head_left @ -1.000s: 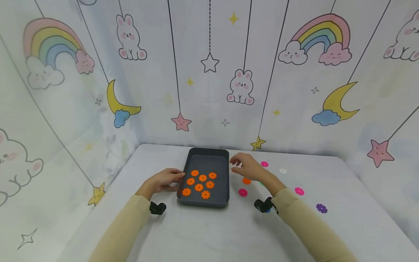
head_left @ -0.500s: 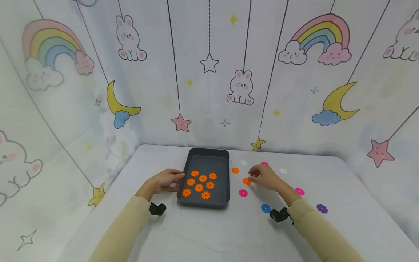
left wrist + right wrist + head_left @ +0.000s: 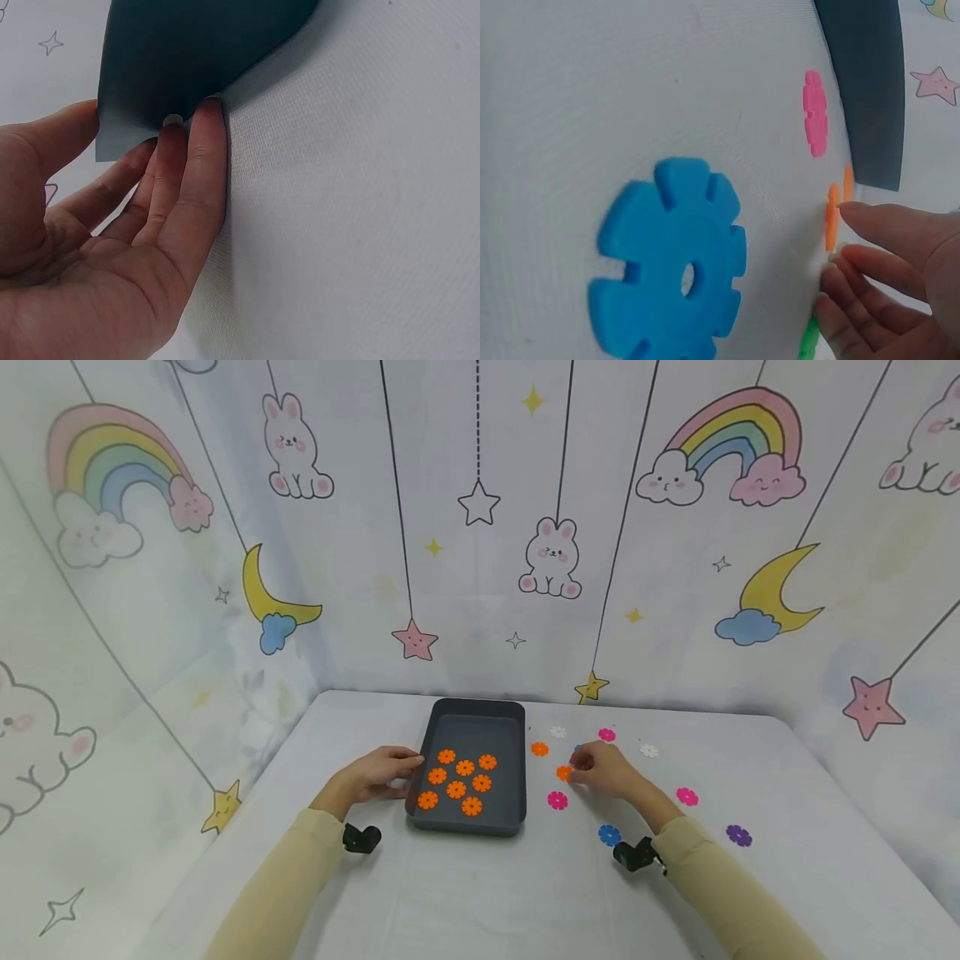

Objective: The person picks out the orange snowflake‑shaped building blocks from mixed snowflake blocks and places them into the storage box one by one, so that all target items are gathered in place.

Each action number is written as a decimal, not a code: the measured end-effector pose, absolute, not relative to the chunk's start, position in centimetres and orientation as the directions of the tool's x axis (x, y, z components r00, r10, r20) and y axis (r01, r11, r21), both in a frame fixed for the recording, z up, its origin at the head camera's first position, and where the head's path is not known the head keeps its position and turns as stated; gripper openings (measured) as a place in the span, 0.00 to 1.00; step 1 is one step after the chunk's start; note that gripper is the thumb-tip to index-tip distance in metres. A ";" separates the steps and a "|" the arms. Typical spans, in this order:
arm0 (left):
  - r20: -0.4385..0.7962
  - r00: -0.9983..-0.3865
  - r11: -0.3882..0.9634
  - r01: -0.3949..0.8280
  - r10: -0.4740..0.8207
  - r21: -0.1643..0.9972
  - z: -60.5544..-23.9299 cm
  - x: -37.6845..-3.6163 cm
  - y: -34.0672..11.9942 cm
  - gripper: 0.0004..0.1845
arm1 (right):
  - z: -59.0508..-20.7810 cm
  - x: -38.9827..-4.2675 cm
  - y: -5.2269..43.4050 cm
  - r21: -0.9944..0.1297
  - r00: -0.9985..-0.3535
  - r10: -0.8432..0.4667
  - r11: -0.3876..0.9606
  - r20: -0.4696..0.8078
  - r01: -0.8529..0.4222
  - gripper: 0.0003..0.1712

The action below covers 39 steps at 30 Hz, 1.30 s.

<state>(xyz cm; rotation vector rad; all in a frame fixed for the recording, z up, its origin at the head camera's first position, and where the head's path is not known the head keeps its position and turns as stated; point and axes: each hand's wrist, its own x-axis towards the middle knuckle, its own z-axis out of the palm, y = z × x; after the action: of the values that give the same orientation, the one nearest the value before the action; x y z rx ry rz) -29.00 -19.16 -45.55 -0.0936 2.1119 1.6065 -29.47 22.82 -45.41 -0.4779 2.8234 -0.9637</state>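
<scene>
A dark grey rectangular baking pan (image 3: 480,735) stands mid-table with several orange notched plastic building discs (image 3: 456,790) lying in it. My left hand (image 3: 378,772) holds its left side; in the left wrist view the thumb is at the rim and the fingertips (image 3: 208,112) are low on the outer wall. My right hand (image 3: 606,768) is right of the pan, low over the table. Its thumb tip meets one orange disc (image 3: 832,217), while the other fingers are bent beside it with a gap to the thumb. Part of that disc is hidden in the head view.
Another orange disc (image 3: 540,749) lies near the pan's right wall. Around the right hand are pink (image 3: 557,800), blue (image 3: 609,835), white (image 3: 648,750) and purple (image 3: 738,836) discs. A green disc (image 3: 808,339) shows below the fingers. A patterned cloth (image 3: 480,568) hangs behind.
My right hand has moved from the pan's right edge rightward and toward me to the orange disc, staying there over the last half second. The left hand and pan have stayed put.
</scene>
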 end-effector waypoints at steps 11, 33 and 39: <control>-0.419 -0.882 0.308 -0.346 0.215 0.887 -45.8 -29.2 -19.1 0.26 | -45.5 -29.8 22.4 -0.620 -0.955 -0.293 0.759 -0.054 -0.197 0.09; -0.409 -0.885 0.306 -0.335 0.221 0.891 -45.7 -29.0 -19.1 0.27 | -44.8 -29.4 22.5 -0.663 -0.949 -0.314 0.709 0.007 -0.239 0.04; -0.409 -0.885 0.303 -0.335 0.224 0.892 -45.6 -28.8 -19.1 0.26 | -42.8 -29.7 21.5 -0.653 -0.929 -0.362 0.685 0.079 -0.323 0.03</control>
<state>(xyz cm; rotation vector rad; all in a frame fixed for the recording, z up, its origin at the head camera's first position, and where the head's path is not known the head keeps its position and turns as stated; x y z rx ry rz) -28.84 -19.07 -45.60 -0.0987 2.1145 1.6145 -29.69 21.49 -42.83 -0.5760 2.8320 -1.0802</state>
